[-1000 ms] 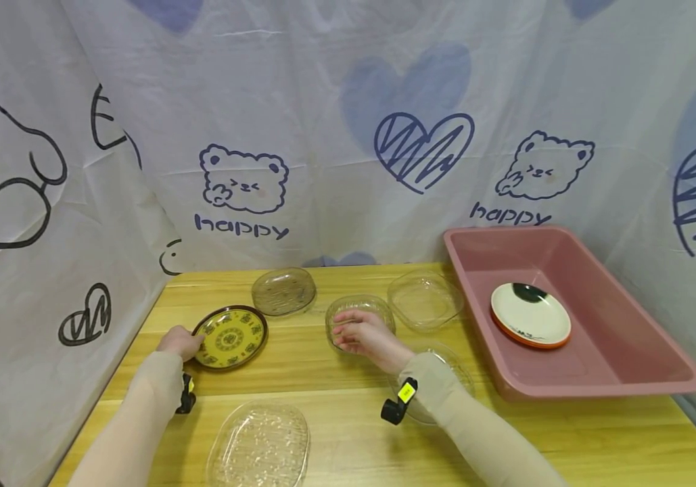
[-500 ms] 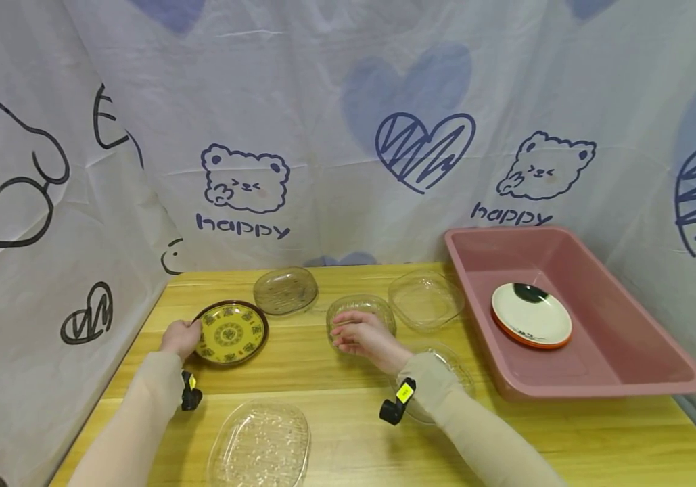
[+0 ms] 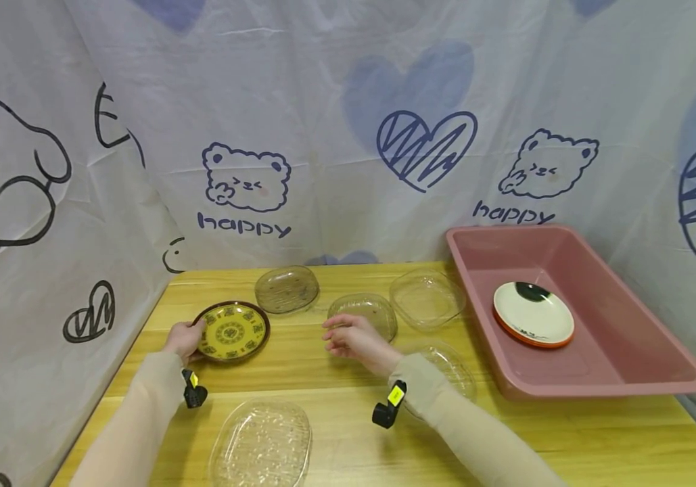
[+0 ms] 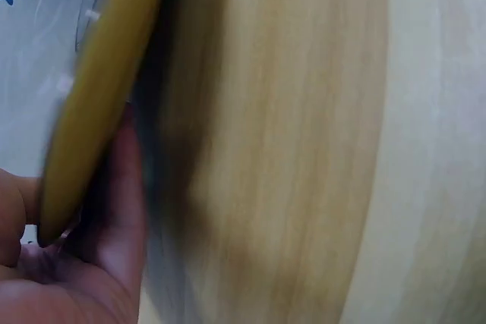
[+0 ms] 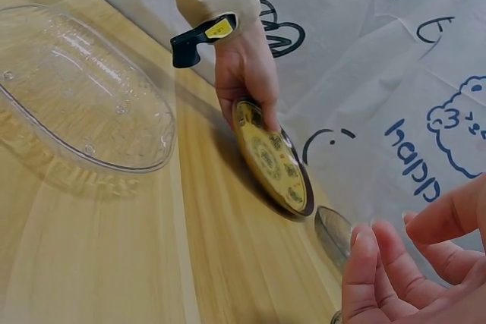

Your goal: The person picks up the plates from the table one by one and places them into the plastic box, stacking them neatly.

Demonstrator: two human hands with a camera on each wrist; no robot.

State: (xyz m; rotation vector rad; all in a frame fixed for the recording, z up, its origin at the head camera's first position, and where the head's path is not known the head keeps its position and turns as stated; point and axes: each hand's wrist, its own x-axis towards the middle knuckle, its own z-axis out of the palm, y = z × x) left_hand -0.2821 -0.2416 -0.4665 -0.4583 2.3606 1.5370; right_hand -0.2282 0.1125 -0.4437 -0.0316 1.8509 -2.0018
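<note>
My left hand point(image 3: 184, 341) pinches the left rim of a round yellow plate point(image 3: 230, 331) with a dark brown edge and a printed pattern. In the left wrist view the thumb lies on one face of the plate point(image 4: 99, 96) and fingers are beneath it; a shadow gap shows below. My right hand point(image 3: 360, 343) hovers with loosely bent fingers and holds nothing. Behind it is a clear textured dish point(image 3: 378, 310), partly hidden by the fingers. Under the right forearm lies another clear dish point(image 3: 451, 365), also partly covered.
A pink basin point(image 3: 597, 365) at the right holds a white plate point(image 3: 530, 312) stacked on orange-edged ware. More clear dishes stand at the back, one smoky point(image 3: 287, 289) and one pale point(image 3: 427, 299). A clear textured dish point(image 3: 262, 443) lies at the front. A printed cloth point(image 3: 329, 169) hangs behind.
The yellow plate has risen slightly at its near side in my left hand, which has shifted a little. My right hand has drifted slightly left.
</note>
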